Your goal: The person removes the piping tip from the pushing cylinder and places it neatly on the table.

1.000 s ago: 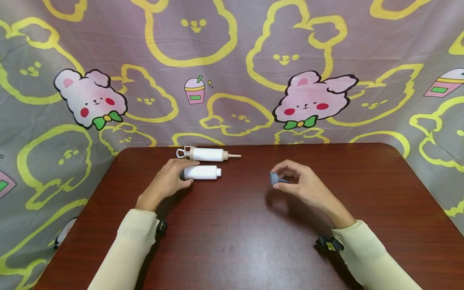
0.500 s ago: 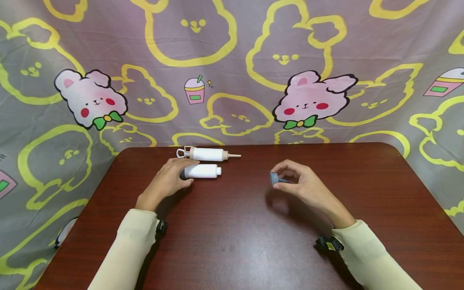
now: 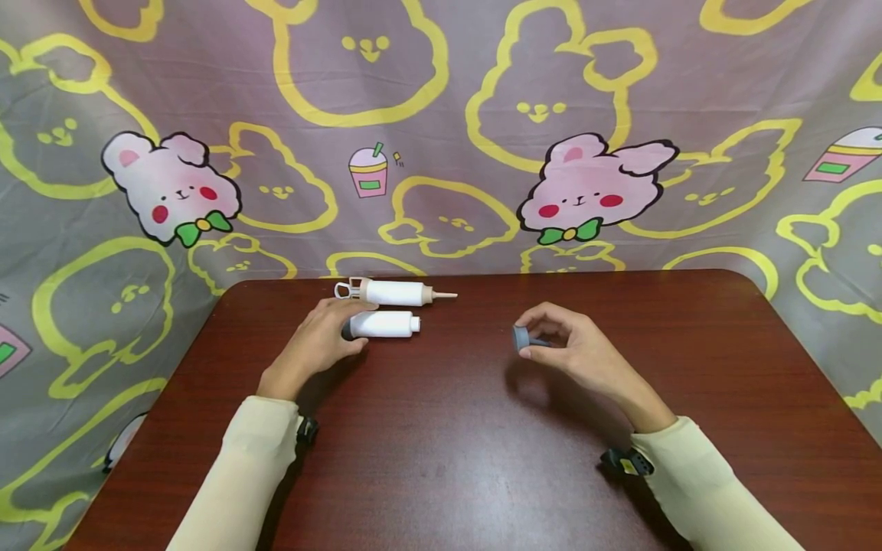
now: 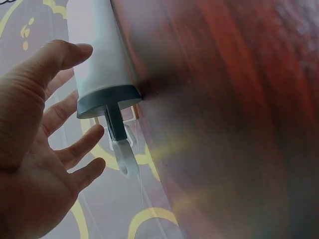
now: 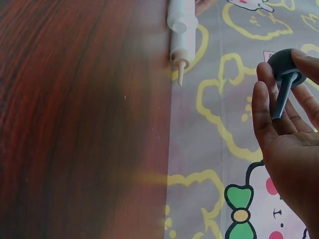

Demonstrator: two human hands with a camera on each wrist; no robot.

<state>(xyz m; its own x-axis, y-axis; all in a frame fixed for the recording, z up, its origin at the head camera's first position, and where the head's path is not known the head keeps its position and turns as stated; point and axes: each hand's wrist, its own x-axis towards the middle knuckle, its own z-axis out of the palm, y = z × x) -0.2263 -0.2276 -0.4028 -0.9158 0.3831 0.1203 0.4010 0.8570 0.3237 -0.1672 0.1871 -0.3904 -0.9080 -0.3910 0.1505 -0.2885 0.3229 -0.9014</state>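
A white icing syringe (image 3: pixel 383 324) with a dark collar lies crosswise near the back of the table. My left hand (image 3: pixel 318 338) grips it at the collar end, thumb on the near side and fingers over the far side. In the left wrist view, a dark plunger rod (image 4: pixel 115 121) with a pale loop handle (image 4: pixel 126 159) sticks out behind the collar. The bare white neck (image 3: pixel 416 324) points right. Farther right, my right hand (image 3: pixel 577 346) pinches a grey nozzle cap (image 3: pixel 521 338) above the table, its thin spout (image 5: pixel 283 97) pointing back into the palm.
Just behind the held syringe lies a second white syringe (image 3: pixel 396 293) with beige collars, a ring handle at left and a thin beige nozzle (image 3: pixel 445 295) at right. A patterned cloth (image 3: pixel 441 138) hangs along the back edge of the brown table (image 3: pixel 441 428).
The held syringe has shifted very slightly toward the back, nearer the second syringe. Both hands keep their grips, and the right hand with the nozzle cap has stayed in place.
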